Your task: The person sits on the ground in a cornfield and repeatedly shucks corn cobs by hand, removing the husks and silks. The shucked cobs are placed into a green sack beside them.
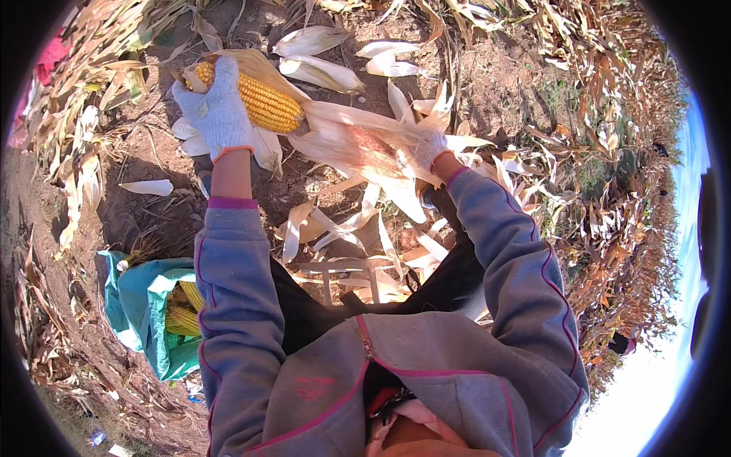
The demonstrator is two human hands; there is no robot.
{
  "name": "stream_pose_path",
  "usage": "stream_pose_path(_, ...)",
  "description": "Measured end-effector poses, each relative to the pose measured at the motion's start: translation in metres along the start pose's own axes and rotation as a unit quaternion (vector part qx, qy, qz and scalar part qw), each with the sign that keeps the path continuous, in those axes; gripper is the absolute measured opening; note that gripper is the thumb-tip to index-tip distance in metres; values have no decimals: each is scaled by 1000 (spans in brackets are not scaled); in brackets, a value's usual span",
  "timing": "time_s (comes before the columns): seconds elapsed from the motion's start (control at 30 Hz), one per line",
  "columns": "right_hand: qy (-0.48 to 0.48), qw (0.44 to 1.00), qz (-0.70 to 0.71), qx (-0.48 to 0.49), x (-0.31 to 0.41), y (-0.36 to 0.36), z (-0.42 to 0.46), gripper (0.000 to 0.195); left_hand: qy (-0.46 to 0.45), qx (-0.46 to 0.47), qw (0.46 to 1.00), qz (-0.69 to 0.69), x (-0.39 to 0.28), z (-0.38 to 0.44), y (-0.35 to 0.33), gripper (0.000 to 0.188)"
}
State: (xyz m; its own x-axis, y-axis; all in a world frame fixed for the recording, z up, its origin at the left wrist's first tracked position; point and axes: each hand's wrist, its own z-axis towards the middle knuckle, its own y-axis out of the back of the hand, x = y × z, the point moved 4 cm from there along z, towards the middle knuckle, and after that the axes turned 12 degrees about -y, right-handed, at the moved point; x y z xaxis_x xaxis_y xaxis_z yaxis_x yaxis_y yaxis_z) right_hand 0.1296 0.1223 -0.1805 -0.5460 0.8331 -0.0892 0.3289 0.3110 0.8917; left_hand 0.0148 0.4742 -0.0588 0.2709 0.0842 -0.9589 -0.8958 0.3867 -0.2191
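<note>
My left hand (214, 108), in a white knit glove with an orange cuff, grips the upper end of a yellow ear of corn (268, 104). Dry husk leaves (348, 134) stretch from the base of the cob toward the right. My right hand (429, 147), gloved the same way, is closed around the far end of these husks, and its fingers are partly hidden by them. The kernels are bare along most of the ear, with one papery leaf (251, 60) still lying behind it.
A teal woven sack (151, 320) with husked ears of corn (184, 320) inside stands at my left. Loose pale husks (322, 73) lie over the brown soil. A low stool frame (348, 268) shows between my legs. Dry corn stalks (617, 200) line the right side.
</note>
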Motion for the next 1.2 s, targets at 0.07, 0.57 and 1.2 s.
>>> stream_pose_path(0.07,-28,1000,-6,-11,-27,-5,19,36,-26,-41,999,3,8,8,12,72)
stream_pose_path(0.57,116,913,373,-120,97,177,-88,45,43,86,995,3,9,-40,-34,56)
stream_pose_path(1.2,116,709,691,75,137,94,-21,70,222,80,969,-70,36,-77,-54,34)
